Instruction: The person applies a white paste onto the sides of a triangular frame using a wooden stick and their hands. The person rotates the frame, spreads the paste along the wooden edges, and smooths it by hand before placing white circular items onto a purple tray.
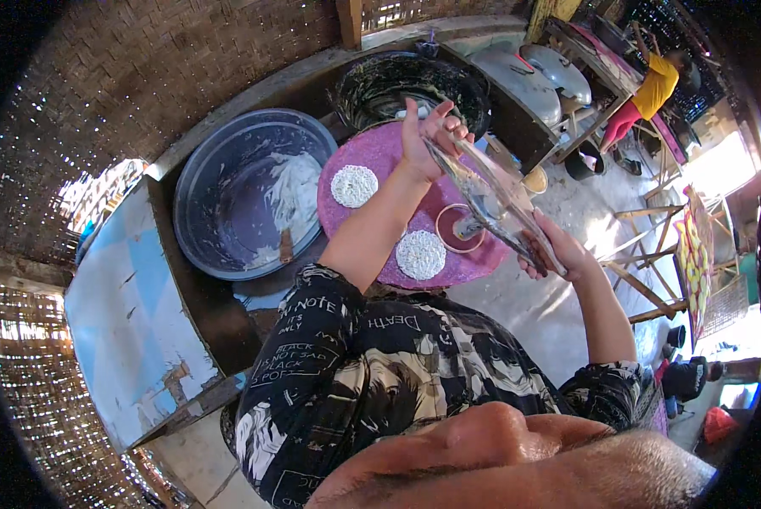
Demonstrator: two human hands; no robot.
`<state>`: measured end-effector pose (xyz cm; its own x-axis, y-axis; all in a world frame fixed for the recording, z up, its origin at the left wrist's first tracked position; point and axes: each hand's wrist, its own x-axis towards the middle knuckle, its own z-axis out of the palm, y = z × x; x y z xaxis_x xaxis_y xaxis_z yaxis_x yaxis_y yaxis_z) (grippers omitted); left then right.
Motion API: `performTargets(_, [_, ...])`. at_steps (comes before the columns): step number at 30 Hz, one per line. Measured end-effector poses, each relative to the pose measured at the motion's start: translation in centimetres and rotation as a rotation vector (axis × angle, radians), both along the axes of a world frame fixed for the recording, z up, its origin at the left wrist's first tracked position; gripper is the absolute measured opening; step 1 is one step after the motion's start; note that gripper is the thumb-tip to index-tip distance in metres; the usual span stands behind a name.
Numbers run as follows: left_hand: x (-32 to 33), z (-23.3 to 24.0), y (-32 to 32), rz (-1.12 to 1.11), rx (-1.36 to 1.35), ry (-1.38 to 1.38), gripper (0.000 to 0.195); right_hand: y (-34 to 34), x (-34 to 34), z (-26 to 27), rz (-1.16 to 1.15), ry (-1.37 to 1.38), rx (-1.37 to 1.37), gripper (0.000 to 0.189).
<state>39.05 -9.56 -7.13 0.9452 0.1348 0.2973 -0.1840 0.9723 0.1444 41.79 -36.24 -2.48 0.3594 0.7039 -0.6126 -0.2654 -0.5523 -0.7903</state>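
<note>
Both my hands hold a long, see-through sheet (482, 191), seemingly plastic, tilted nearly edge-on above a round pink board. My left hand (428, 143) is palm up at its far end, thumb sticking out and fingers curled at the edge. At the near right end, my right hand (555, 245) grips the other edge. Two white, lacy rounds that look like noodle strands, a left one (354, 186) and a near one (421, 255), lie on the pink board (380, 143). A thin ring (439, 230) rests there too, with a small whitish object partly seen through the sheet.
Left of the board stands a blue-grey basin (227, 184) with white dough-like stuff (294, 191) and a wooden handle (285, 245). Behind is a black basin (367, 79). Metal lids (520, 83) sit back right. A person in yellow (657, 83) stands beyond, near wooden racks (647, 292).
</note>
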Motion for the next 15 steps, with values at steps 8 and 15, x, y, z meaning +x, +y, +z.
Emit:
performTargets(8, [-0.7,-2.8,-0.5,0.073,0.015,0.177,0.052,0.4,-1.4,0.6,-0.016,-0.113,-0.132,0.061])
performTargets(15, [-0.9,-1.6,2.6,0.099,0.076,0.111,0.051,2.8,-1.9,-0.8,-0.01,-0.31,-0.107,0.062])
